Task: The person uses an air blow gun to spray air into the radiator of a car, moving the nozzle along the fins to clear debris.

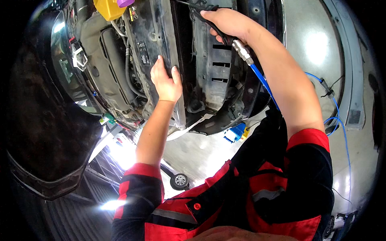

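My right hand grips a black air blow gun over the open front end of a car. Its thin nozzle points left, towards the dark gap behind the bumper, and its tip runs out of view at the top. A metal quick coupler joins the gun to a blue air hose that passes under my right forearm. Flat on the upper radiator crossmember rests my left hand, thumb apart from the fingers, holding nothing. The slotted grey panel behind the bumper lies between my hands and the car's front edge.
Left of the crossmember sits the dusty engine cover, with a yellow container above. The raised hood spans the far left. On the floor are a blue-and-yellow item, more looped hose and a long grey trim panel.
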The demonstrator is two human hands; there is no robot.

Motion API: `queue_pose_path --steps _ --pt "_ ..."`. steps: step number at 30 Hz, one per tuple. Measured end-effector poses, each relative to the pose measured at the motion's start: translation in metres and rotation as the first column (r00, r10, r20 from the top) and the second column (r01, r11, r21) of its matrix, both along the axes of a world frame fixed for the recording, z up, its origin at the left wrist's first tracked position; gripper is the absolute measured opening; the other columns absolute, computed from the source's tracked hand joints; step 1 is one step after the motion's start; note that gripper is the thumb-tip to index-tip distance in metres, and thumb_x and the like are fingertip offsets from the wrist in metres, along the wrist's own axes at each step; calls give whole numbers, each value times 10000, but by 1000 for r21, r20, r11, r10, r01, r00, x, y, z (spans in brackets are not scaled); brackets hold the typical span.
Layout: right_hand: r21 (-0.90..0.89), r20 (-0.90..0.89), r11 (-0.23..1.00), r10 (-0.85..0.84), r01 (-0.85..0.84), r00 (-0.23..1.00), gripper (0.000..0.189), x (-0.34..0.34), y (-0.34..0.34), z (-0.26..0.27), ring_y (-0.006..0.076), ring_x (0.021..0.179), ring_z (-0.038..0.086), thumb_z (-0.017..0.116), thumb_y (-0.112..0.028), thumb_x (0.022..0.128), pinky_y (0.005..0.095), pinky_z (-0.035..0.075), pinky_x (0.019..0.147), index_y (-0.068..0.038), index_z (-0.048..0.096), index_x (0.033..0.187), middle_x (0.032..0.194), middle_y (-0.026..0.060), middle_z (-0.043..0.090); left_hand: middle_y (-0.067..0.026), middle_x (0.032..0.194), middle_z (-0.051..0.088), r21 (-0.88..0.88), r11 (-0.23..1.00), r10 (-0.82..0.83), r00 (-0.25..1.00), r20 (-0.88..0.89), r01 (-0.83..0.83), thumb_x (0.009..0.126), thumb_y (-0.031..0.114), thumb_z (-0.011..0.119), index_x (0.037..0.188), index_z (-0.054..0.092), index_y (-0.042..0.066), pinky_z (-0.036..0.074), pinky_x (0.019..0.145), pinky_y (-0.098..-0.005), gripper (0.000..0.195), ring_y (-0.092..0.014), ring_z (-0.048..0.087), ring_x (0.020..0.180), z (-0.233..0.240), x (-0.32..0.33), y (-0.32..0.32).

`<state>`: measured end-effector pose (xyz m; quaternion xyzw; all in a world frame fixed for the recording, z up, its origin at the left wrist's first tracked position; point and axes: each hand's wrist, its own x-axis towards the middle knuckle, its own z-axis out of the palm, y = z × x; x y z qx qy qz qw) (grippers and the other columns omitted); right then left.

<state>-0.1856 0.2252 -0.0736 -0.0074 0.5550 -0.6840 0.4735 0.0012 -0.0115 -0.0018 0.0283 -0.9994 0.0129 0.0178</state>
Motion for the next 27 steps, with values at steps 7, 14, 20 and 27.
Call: queue_pose_path --steps 7,14,20,27 --pt "-2 -130 1000 16 -17 991 523 -1 4 -22 144 490 550 491 -440 1027 318 465 490 10 582 777 657 60 581 -289 1364 518 18 1000 -2 1000 -2 2 926 192 598 1447 402 -93 329 1118 -505 625 -445 457 1272 -3 -3 2" --pt "-27 -82 999 -41 38 996 608 -11 5 -3 220 542 588 455 -483 1007 410 485 623 0 621 677 574 113 605 -300 1423 458 -4 1000 31 999 42 -30 985 190 533 1478 352 -108 305 1146 -455 603 -428 441 1312 0 2 4" --pt "-33 -21 998 -56 55 998 611 -24 0 -6 250 525 573 425 -478 1007 449 481 556 14 636 713 612 125 630 -303 1430 448 -25 1000 13 999 47 -12 1000 218 501 1489 324 -109 289 1151 -464 615 -439 426 1322 -2 3 0" --pt "-18 -74 999 37 -38 997 570 -30 6 -9 214 542 589 450 -460 1021 420 485 582 3 620 735 590 94 591 -296 1418 453 -2 1000 19 999 49 -18 984 181 530 1483 330 -113 298 1147 -454 613 -428 435 1313 -1 1 0"
